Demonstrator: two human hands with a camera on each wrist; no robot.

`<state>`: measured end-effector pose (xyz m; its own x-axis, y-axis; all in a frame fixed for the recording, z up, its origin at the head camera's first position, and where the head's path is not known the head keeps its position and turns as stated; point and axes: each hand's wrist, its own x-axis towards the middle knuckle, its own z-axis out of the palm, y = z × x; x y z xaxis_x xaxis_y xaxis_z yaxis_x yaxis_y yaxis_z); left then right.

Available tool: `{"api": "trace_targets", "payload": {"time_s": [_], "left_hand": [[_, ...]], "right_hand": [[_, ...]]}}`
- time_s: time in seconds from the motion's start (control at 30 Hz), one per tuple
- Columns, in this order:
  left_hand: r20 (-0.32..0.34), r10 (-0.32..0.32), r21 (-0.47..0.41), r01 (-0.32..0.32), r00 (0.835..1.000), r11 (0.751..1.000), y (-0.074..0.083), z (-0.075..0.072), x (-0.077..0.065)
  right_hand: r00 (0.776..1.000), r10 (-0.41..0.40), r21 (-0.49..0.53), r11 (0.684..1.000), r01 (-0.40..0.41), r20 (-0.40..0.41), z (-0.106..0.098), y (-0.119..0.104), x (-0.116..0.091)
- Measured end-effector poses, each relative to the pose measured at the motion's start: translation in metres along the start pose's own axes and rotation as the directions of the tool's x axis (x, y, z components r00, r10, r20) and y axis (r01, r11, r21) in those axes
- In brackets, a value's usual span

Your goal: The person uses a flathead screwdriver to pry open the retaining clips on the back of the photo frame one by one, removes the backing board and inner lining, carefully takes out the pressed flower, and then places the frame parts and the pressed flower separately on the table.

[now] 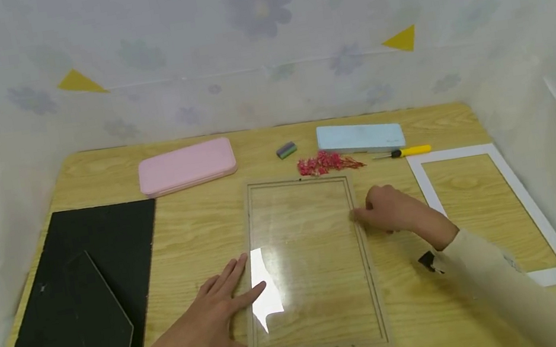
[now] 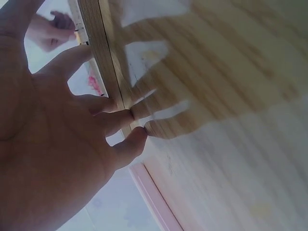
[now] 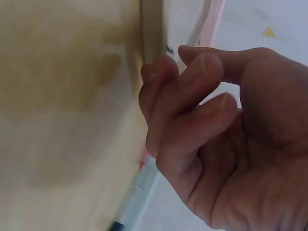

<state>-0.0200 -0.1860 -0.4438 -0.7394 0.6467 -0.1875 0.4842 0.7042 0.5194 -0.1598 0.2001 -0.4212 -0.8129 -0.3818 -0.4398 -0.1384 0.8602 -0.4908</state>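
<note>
A pale wooden picture frame [image 1: 380, 302] with a glass pane [image 1: 320, 275] lies flat in front of me. My left hand [image 1: 208, 322] lies at its left side, fingers spread. In the left wrist view, the fingertips [image 2: 139, 137] touch the frame's outer edge [image 2: 98, 38]. My right hand [image 1: 394, 211] is at the frame's right rail, fingers curled and thumb stretched out to the rail. The right wrist view shows the curled fingers [image 3: 185, 115] beside the frame's edge [image 3: 153, 31], with nothing seen between them.
A black backing board [image 1: 60, 302] with a stand leg lies left; a white mat border [image 1: 536, 207] lies right. Along the back are a pink case [image 1: 187, 166], small grey and green pieces [image 1: 286, 150], red dried flowers [image 1: 321, 163], a light blue case [image 1: 361, 137] and a yellow-handled screwdriver [image 1: 415, 150].
</note>
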Motion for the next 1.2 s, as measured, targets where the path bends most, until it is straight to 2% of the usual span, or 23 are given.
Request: {"api": "trace_targets", "payload": {"time_s": [0.1, 0.3, 0.4, 0.47, 0.53, 0.63, 0.7, 0.77, 0.8, 0.87, 1.0, 1.2], "left_hand": [[0.013, -0.010, -0.005, 0.011, 1.000, 1.000, 0.000, 0.001, 0.001], [0.026, -0.025, -0.068, 0.027, 0.999, 0.997, -0.002, -0.003, 0.002], [-0.027, -0.085, -0.087, 0.082, 0.996, 0.993, -0.003, -0.009, 0.004], [-0.083, -0.153, -0.109, 0.144, 0.985, 0.984, -0.003, -0.013, 0.007], [-0.117, -0.241, -0.183, 0.218, 0.963, 0.959, -0.004, -0.016, 0.012], [-0.103, -0.356, -0.353, 0.301, 0.929, 0.886, -0.005, -0.020, 0.019], [-0.060, -0.406, -0.453, 0.337, 0.912, 0.825, -0.005, -0.022, 0.023], [-0.028, -0.432, -0.501, 0.362, 0.901, 0.787, -0.005, -0.024, 0.025], [-0.020, -0.443, -0.511, 0.372, 0.896, 0.775, -0.005, -0.025, 0.026], [-0.012, -0.459, -0.528, 0.384, 0.888, 0.757, -0.005, -0.027, 0.027], [-0.028, -0.475, -0.539, 0.387, 0.880, 0.749, -0.005, -0.029, 0.029], [-0.020, -0.452, -0.572, 0.360, 0.892, 0.737, -0.006, -0.029, 0.033]], "right_hand": [[0.999, -0.026, 0.041, 0.999, 0.024, 0.045, 0.013, 0.003, -0.006], [0.997, -0.068, 0.091, 0.994, 0.066, 0.026, 0.022, 0.006, -0.006], [0.996, -0.087, 0.116, 0.990, 0.083, 0.026, 0.024, 0.010, -0.006], [0.994, -0.104, 0.136, 0.986, 0.100, 0.024, 0.026, 0.013, -0.006], [0.992, -0.125, 0.151, 0.981, 0.121, 0.019, 0.027, 0.016, -0.006], [0.989, -0.151, 0.162, 0.976, 0.148, 0.002, 0.030, 0.018, -0.007], [0.987, -0.161, 0.164, 0.973, 0.161, -0.016, 0.031, 0.019, -0.009], [0.985, -0.166, 0.157, 0.973, 0.170, -0.037, 0.033, 0.019, -0.010], [0.984, -0.174, 0.155, 0.972, 0.179, -0.047, 0.033, 0.020, -0.011], [0.982, -0.176, 0.152, 0.971, 0.184, -0.063, 0.035, 0.020, -0.013], [0.978, -0.185, 0.158, 0.967, 0.199, -0.096, 0.037, 0.019, -0.016], [0.967, -0.209, 0.162, 0.959, 0.232, -0.147, 0.038, 0.020, -0.018]]}}
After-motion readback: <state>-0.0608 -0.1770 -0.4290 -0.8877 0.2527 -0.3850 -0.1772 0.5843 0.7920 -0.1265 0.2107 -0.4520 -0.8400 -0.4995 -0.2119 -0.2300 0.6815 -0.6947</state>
